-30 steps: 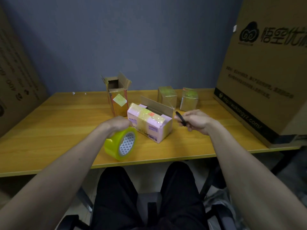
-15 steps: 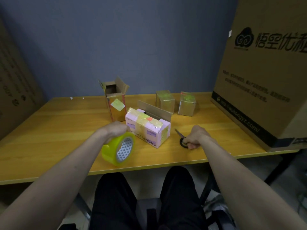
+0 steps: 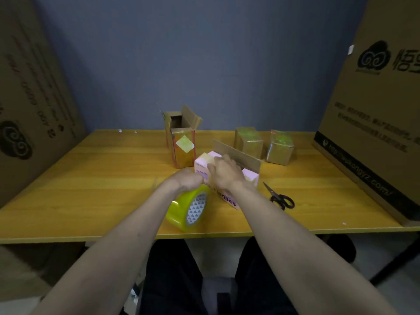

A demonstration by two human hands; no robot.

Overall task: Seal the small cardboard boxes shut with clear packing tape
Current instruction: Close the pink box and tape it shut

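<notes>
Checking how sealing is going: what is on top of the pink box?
The right hand rests on the pink box, covering most of its top. Yellowish tape shows at the left end; the rest is hidden.

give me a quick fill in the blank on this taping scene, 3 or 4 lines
1. The left hand holds a roll of ____ tape.
2. The right hand rests on top of the ____ box.
3. The ____ lie on the table, to the right of that box.
4. The tall box at the back has its top flaps ____.

Missing words: yellow; pink; scissors; open
</notes>
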